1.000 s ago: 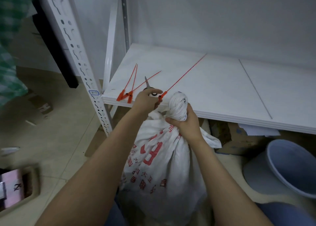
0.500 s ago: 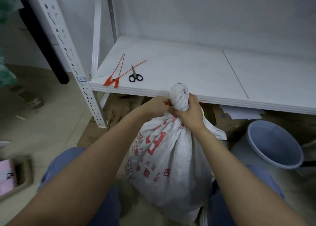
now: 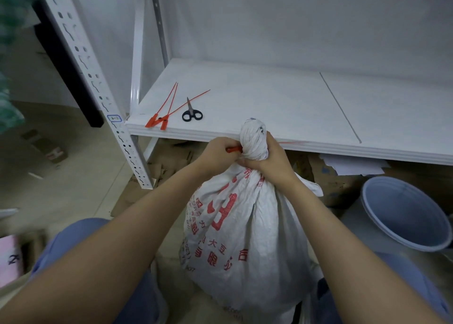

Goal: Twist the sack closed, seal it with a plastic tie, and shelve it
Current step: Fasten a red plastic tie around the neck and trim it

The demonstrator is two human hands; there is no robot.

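A white woven sack [image 3: 245,225] with red print stands on the floor between my knees, its neck twisted into a tight knob [image 3: 253,137]. My right hand [image 3: 272,159] is clenched around that neck from the right. My left hand [image 3: 218,152] pinches the red head of a plastic tie [image 3: 234,149] against the neck's left side; the tie's thin tail shows blurred to the right of the neck, along the shelf edge. The white shelf [image 3: 282,108] lies just behind the sack.
Three spare red ties [image 3: 169,108] and black-handled scissors [image 3: 191,114] lie on the shelf's left front corner. A perforated white upright [image 3: 98,85] stands at the left. A grey-blue bucket [image 3: 402,213] sits on the floor at the right, with flattened cardboard under the shelf.
My left hand took one red tie off the shelf and brought it down to the sack's neck. The scissors stayed on the shelf. My right hand kept its grip on the twisted neck.
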